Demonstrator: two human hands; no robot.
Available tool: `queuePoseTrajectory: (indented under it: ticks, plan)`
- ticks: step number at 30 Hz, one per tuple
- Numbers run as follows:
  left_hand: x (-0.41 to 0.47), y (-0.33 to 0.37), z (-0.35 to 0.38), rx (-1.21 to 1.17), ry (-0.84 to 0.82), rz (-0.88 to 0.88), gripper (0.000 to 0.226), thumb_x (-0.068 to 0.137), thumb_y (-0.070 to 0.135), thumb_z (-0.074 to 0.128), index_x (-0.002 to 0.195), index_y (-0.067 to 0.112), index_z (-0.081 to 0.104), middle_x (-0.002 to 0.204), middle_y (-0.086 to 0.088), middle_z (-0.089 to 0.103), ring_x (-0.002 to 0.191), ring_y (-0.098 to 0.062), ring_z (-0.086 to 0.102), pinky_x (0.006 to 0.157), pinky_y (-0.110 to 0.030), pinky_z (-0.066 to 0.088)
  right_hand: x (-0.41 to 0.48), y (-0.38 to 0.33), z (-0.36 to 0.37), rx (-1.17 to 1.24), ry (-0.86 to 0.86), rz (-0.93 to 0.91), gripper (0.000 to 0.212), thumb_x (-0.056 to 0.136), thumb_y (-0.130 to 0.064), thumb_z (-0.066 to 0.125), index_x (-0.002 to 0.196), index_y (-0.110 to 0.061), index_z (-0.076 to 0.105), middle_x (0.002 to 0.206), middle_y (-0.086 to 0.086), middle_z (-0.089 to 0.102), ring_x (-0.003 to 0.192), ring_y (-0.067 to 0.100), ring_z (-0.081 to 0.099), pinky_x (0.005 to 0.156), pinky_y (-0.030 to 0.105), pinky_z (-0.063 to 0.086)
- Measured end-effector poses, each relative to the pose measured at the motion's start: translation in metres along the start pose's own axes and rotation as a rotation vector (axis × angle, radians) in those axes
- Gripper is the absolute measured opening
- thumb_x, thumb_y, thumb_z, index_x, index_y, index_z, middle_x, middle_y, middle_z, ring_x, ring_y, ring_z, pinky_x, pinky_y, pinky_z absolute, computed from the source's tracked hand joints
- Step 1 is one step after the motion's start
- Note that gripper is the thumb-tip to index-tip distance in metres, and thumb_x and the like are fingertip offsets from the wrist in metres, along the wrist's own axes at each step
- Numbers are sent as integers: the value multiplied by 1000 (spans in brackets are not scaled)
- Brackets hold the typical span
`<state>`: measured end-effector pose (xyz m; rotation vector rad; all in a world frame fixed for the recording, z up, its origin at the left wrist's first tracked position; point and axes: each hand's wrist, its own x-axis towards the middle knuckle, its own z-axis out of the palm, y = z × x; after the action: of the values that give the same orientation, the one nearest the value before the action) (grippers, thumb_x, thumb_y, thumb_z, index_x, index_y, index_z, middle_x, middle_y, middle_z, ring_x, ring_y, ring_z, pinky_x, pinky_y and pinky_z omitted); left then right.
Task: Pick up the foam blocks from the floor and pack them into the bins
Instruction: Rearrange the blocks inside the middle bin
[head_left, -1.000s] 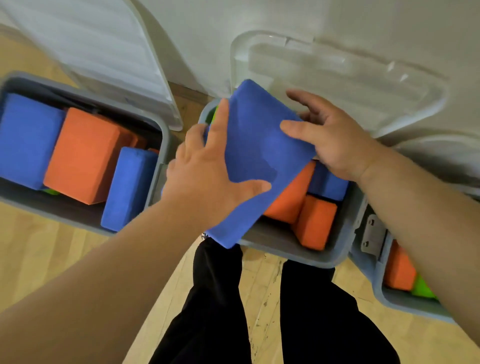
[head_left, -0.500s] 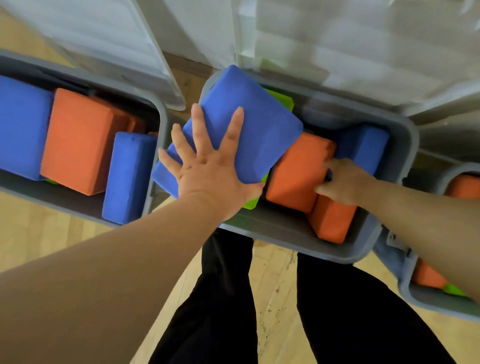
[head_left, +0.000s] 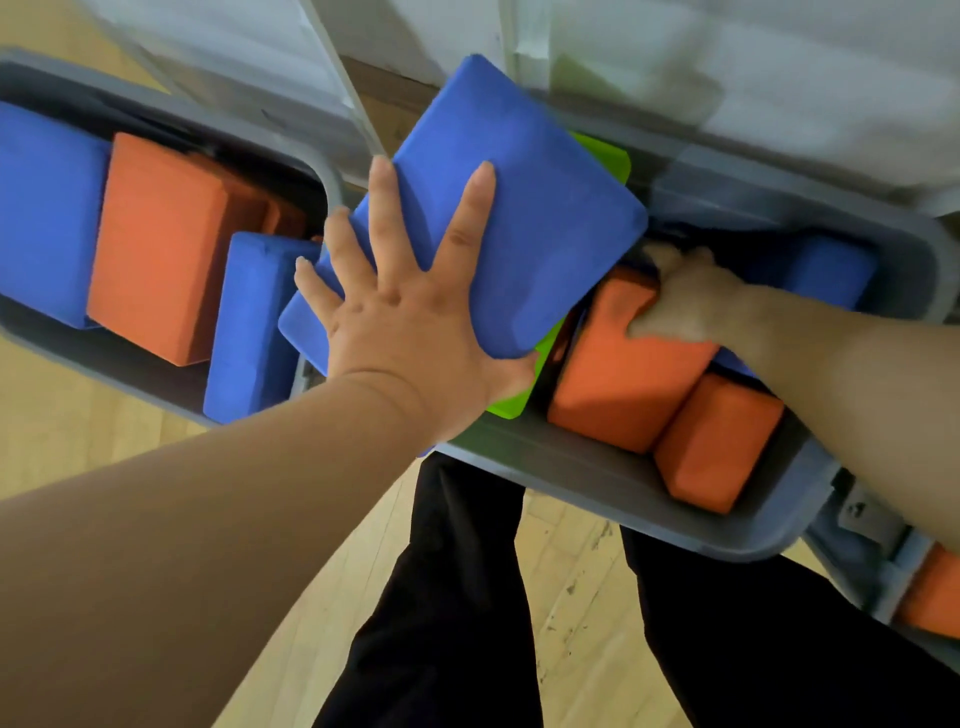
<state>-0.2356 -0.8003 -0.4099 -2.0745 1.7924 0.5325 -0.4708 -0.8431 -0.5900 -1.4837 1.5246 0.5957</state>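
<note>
A large blue foam block (head_left: 524, 208) lies tilted over the left end of the middle grey bin (head_left: 597, 488), on top of a green block (head_left: 524, 379). My left hand (head_left: 410, 332) presses flat on it with fingers spread, thumb hooked under its near edge. My right hand (head_left: 685, 301) reaches into the same bin and grips the far end of a big orange block (head_left: 618, 384). Beside that sit a smaller orange block (head_left: 717, 441) and a blue block (head_left: 831, 270) at the back right.
The left grey bin (head_left: 291, 140) holds two blue blocks and an orange block (head_left: 156, 244). A third bin (head_left: 893, 587) at the right edge shows orange foam. Clear lids lean against the wall behind. Wooden floor and my dark trouser legs (head_left: 467, 597) lie below.
My right hand left the blue block and went down into the bin onto the orange block, shifting further back. My left hand now holds the blue block flat alone.
</note>
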Motion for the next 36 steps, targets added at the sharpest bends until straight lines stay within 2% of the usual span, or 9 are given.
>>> queuePoseTrajectory:
  ticks: [4, 8, 10, 13, 18, 22, 27, 31, 36]
  plan:
    - [-2, 5, 1, 16, -4, -1, 131, 57, 85, 63, 145, 57, -30, 163, -8, -28, 150, -51, -4, 116, -74, 6, -23, 11, -15, -117, -48, -59, 122, 69, -51, 86, 160, -47, 4, 156, 17, 24, 132, 41, 48, 106, 42, 45]
    - [-2, 4, -1, 7, -17, -3, 130, 58, 85, 63, 145, 57, -30, 163, -9, -29, 150, -51, -6, 116, -74, 6, -63, 13, -17, -210, -29, -68, 116, 73, -70, 75, 158, -53, -2, 149, 12, 43, 130, 39, 43, 106, 47, 41]
    - [-2, 6, -2, 18, -39, -4, 130, 60, 84, 63, 144, 56, -31, 162, -9, -31, 150, -51, -7, 116, -74, 5, -96, 9, -20, -74, 98, -30, 113, 74, -68, 75, 160, -50, 3, 137, 15, 49, 123, 39, 46, 103, 47, 43]
    - [-6, 7, -4, 46, -78, 1, 129, 63, 86, 61, 142, 54, -36, 160, -9, -35, 150, -51, -11, 116, -74, 3, -154, 12, -23, 197, 296, 82, 109, 79, -62, 74, 157, -52, -1, 134, 15, 40, 115, 39, 52, 93, 44, 47]
    - [-6, 12, -12, 76, -165, -2, 131, 67, 89, 59, 136, 51, -46, 157, -11, -42, 150, -53, -14, 116, -74, 5, -219, 11, 1, 340, 416, 263, 114, 82, -58, 72, 156, -49, -14, 145, 13, 34, 127, 41, 46, 100, 53, 43]
    - [-3, 15, -15, 137, -199, 18, 134, 65, 96, 52, 135, 45, -51, 156, -16, -44, 150, -54, -11, 115, -76, 9, -214, -5, 30, 339, 371, 292, 109, 85, -58, 66, 154, -51, -18, 138, 12, 38, 123, 41, 47, 96, 51, 44]
    - [4, 8, -11, 137, -180, 39, 133, 63, 99, 48, 135, 45, -51, 156, -16, -44, 150, -55, -10, 114, -77, 9, -167, -17, 47, 349, 422, 305, 99, 83, -73, 47, 158, -47, -12, 141, 16, 37, 125, 44, 44, 100, 58, 42]
    - [2, 4, -2, 124, -114, 63, 131, 64, 99, 48, 139, 47, -45, 159, -15, -40, 150, -54, -8, 114, -76, 8, -127, -11, 72, 361, 418, 315, 97, 88, -60, 54, 160, -43, -10, 139, 20, 41, 121, 47, 46, 101, 54, 41]
    - [6, -1, -3, 108, -15, 117, 126, 66, 98, 46, 148, 47, -35, 163, -14, -33, 151, -54, -7, 115, -76, 5, -118, -10, 90, 303, 506, 292, 101, 86, -58, 58, 160, -42, -9, 136, 22, 42, 120, 46, 47, 101, 54, 41]
